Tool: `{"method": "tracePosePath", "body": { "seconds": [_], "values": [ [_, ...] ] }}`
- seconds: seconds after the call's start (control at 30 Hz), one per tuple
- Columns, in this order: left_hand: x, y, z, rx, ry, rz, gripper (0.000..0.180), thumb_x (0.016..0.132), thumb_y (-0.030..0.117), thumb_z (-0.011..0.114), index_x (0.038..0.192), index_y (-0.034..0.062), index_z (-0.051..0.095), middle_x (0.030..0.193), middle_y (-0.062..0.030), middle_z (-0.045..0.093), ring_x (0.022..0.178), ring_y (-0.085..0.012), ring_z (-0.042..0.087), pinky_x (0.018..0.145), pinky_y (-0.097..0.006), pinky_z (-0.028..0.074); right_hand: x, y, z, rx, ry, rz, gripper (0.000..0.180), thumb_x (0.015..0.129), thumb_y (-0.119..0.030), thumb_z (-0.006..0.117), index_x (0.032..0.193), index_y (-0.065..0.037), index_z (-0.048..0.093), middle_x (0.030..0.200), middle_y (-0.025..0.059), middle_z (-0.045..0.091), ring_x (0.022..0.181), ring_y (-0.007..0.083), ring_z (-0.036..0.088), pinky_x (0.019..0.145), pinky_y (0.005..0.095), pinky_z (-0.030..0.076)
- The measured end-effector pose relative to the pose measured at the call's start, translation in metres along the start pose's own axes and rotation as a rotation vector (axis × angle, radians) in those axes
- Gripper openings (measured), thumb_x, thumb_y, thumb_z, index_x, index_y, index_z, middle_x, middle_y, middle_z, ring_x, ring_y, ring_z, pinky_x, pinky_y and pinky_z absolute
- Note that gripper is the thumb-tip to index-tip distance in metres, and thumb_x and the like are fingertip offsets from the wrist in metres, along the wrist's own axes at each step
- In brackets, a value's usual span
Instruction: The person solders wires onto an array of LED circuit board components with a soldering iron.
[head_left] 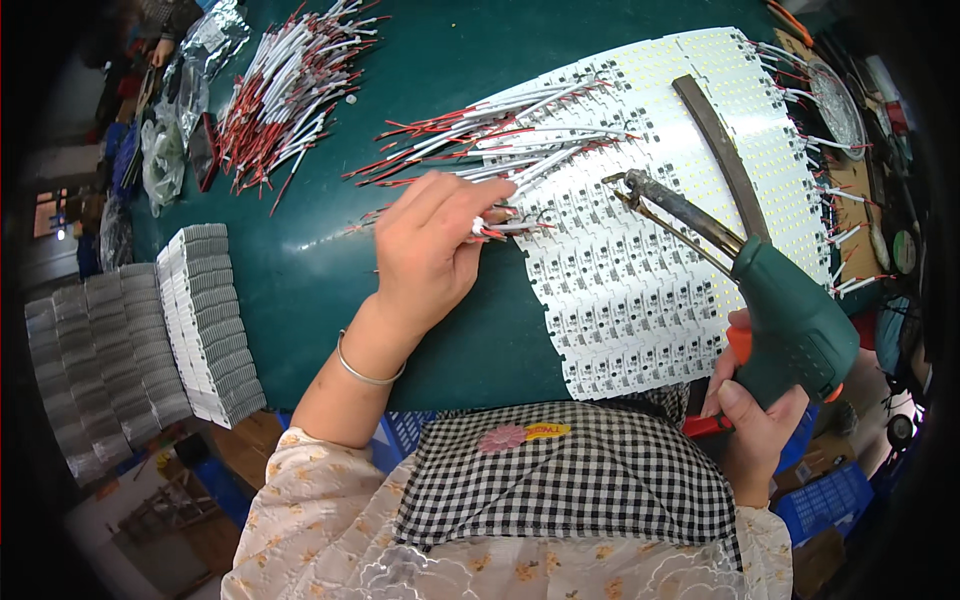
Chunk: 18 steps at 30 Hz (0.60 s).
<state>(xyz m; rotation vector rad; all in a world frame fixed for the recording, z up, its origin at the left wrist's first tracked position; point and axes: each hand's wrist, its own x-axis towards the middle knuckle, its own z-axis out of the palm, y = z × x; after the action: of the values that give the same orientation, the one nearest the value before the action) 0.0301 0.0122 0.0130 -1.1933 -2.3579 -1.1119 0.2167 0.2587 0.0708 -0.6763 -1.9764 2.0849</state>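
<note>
My left hand (428, 245) is closed with its fingertips pinching a short white-and-red wire (515, 228) at the left edge of a white circuit board panel (660, 340). More white-and-red wires (450, 133) lie just beyond the fingers, their ends reaching onto the panel. In my right hand (755, 412) is a green soldering gun (795, 320) with an orange trigger. Its tip points left above the middle of the panel, apart from the wire in my left hand. Rows of small dark printed marks and yellowish dots cover the panel.
A dark flat bar (722, 155) lies across the panel. Loose wires (290, 95) are heaped at the far left of the green table (310, 300). Stacked white boards (205, 325) stand at the left edge. Along the panel's right side, wires (850, 195) stick out near a clear round dish (836, 108).
</note>
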Motion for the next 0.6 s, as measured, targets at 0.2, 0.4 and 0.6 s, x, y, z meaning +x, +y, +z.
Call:
{"method": "tracePosePath", "body": {
  "seconds": [0.2,0.4,0.6],
  "values": [
    [0.003,0.012,0.011,-0.003,-0.047,0.010,0.046,0.061,-0.016,0.062,0.101,0.0039,0.070,0.077,-0.0093,0.066,0.066,-0.0196,0.065,0.056,-0.031,0.052,0.001,0.004,-0.010,0.000,-0.042,0.043,0.064,0.074,-0.015,0.076,0.124,0.012,0.045,0.103,0.0169,0.058,0.058,0.0129,0.055,0.046,0.0242,0.048],
    [0.000,0.015,0.023,0.116,-0.154,-0.098,0.049,0.056,-0.016,0.062,0.097,0.0082,0.073,0.073,-0.0056,0.061,0.063,-0.0194,0.061,0.052,-0.030,0.048,0.003,0.011,-0.022,0.042,-0.199,0.031,0.060,0.076,0.003,0.068,0.130,0.012,0.043,0.122,0.0240,0.056,0.065,0.0152,0.056,0.052,0.0251,0.046],
    [-0.004,0.010,0.026,0.068,-0.087,-0.060,0.048,0.053,-0.015,0.063,0.094,0.0082,0.074,0.070,-0.0051,0.061,0.060,-0.0175,0.060,0.049,-0.028,0.045,0.006,0.007,-0.012,0.077,-0.209,0.032,0.055,0.076,0.007,0.066,0.127,0.013,0.046,0.114,0.0221,0.059,0.068,0.0159,0.057,0.055,0.0257,0.047]
  ]
}}
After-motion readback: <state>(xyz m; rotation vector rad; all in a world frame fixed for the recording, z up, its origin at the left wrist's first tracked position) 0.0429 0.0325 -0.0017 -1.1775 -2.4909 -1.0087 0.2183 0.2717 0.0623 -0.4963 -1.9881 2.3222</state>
